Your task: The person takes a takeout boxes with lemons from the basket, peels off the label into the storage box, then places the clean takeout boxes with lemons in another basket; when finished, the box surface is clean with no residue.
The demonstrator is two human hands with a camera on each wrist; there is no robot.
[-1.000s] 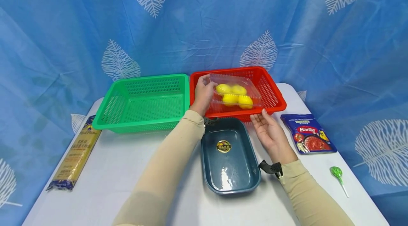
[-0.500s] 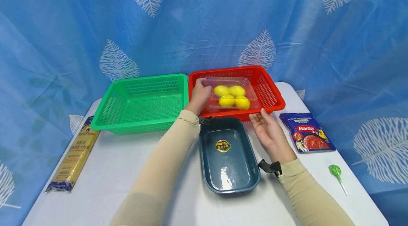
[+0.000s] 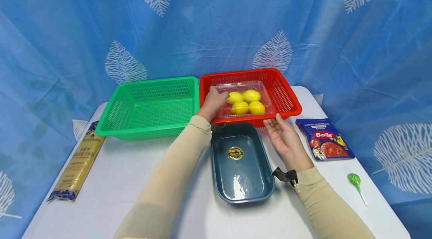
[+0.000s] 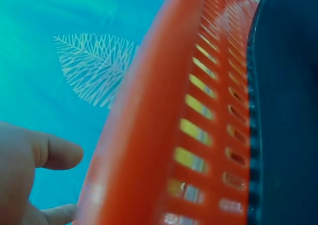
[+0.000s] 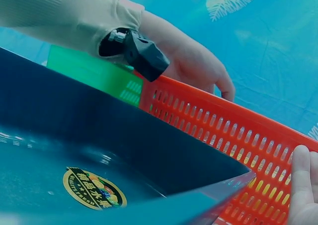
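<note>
A clear plastic box (image 3: 221,111) with several yellow lemons (image 3: 251,96) in it lies inside the red basket (image 3: 289,98). My left hand (image 3: 213,100) is over the box's left end, thumb towards the lemons. The left wrist view shows its thumb (image 4: 62,154) and a finger apart, with nothing between them, beside the basket's rim. At the basket's front right, my right hand (image 3: 285,139) has its palm up and fingers straight, fingertips (image 5: 301,160) against the front wall. Below the basket, between my forearms, stands a dark blue tray (image 3: 241,175) with a round gold sticker (image 3: 235,153).
To the left of the red basket stands a green basket (image 3: 162,115). A spaghetti pack (image 3: 79,160) lies along the table's left edge. On the right are a Barilla sauce pouch (image 3: 324,139) and a green lollipop (image 3: 355,181). A blue curtain (image 3: 216,25) hangs behind.
The box of lemons has come down from a tilt above the red basket to lie inside it. My left hand has lowered with it and its fingers have loosened. The right hand stays put.
</note>
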